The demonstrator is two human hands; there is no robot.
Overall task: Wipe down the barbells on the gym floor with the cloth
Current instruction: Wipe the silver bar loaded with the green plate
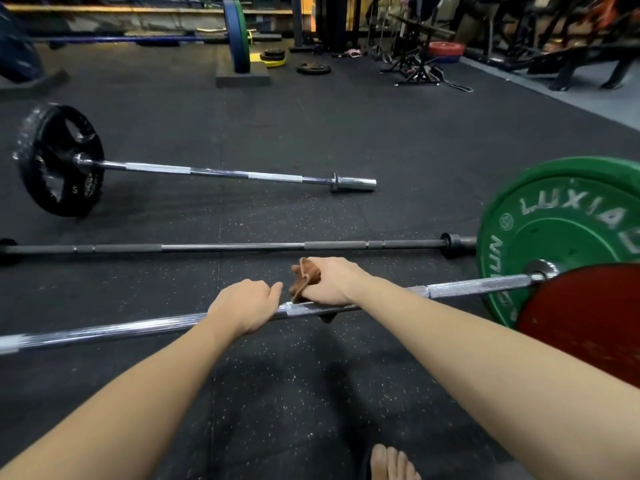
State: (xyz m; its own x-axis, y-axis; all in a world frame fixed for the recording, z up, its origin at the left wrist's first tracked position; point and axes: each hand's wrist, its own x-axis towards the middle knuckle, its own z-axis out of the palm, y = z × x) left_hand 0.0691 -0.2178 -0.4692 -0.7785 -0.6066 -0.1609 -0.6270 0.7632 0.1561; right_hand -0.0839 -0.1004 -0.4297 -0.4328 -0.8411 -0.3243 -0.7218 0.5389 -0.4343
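Four barbells [138, 327] [225, 247] [214, 172] [121, 38], one brown cloth [304, 277], two hands [247, 306] [330, 282]

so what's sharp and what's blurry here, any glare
Head view: the left hand, right hand and cloth on the near barbell are sharp; the far racks and top-left corner are smeared; soft glints streak its chrome.

my right hand [332, 282] hides most of the cloth [304, 278]. my left hand [244, 306] hides its fingers behind the bar [138, 329], which runs off the left edge. red plate [588, 320] and foot [391, 462] are cut off; far racks [571, 36] are blurred.
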